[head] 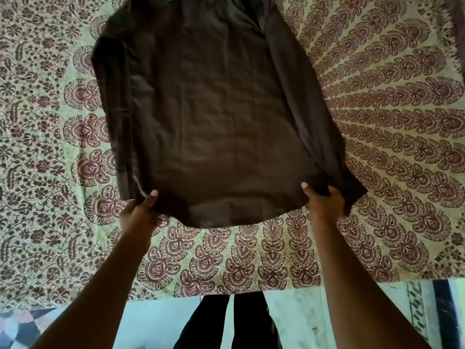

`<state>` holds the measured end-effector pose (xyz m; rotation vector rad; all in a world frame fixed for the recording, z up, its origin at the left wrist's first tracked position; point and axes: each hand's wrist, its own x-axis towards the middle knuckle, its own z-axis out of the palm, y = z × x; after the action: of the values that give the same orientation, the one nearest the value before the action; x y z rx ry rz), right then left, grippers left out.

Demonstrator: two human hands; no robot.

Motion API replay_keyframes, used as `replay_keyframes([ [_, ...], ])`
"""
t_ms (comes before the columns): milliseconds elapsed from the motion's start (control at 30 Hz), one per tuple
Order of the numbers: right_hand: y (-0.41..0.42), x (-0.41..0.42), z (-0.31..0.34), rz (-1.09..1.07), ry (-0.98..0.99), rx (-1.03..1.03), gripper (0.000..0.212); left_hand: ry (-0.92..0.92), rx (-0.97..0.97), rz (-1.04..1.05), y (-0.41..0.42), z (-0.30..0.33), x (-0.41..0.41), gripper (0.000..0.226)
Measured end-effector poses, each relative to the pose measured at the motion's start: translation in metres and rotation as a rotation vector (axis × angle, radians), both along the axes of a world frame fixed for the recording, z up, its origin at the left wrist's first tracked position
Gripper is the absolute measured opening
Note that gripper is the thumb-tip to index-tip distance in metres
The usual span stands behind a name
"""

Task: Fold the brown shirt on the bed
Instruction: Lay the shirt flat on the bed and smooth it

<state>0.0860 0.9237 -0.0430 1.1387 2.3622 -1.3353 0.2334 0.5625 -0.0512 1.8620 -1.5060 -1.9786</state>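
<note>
Dark brown cloth shirt [214, 117] lies spread on the bed's cream bedspread with maroon paisley print [377, 122], both sleeves folded inward along the sides. Left hand [142, 212], at 7 o'clock of the shirt, pinches its hem corner; right hand [324, 202], at 5 o'clock, grips the opposite hem corner.

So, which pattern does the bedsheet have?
The bedsheet has a maroon paisley-like floral print on cream; head view.
</note>
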Motion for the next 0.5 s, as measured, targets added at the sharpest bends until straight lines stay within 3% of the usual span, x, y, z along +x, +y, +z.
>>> replay_keyframes([
  [33,-0.002,0.004,-0.008,0.003,-0.016,-0.007,0.076,0.038,0.088,-0.026,0.011,0.003,0.002,0.026],
  [100,-0.011,0.014,-0.013,0.014,-0.045,-0.028,0.059,0.109,0.184,-0.045,0.030,0.008,0.005,0.025],
  [167,-0.028,0.029,-0.005,-0.026,-0.072,-0.125,0.048,0.144,0.195,-0.014,0.047,0.013,0.005,0.014],
  [267,-0.043,0.050,-0.006,-0.146,-0.119,-0.320,0.053,0.115,0.126,0.020,0.064,0.015,-0.004,0.010],
  [333,-0.052,0.062,-0.004,-0.147,-0.140,-0.423,0.039,0.086,0.128,0.137,0.070,0.015,-0.011,0.019],
  [400,-0.059,0.071,0.002,-0.136,-0.146,-0.522,0.033,0.165,0.262,0.280,0.075,0.014,-0.014,0.039],
  [500,-0.069,0.078,0.006,-0.202,-0.179,-0.678,0.022,0.193,0.334,0.240,0.089,0.018,-0.017,0.043],
])
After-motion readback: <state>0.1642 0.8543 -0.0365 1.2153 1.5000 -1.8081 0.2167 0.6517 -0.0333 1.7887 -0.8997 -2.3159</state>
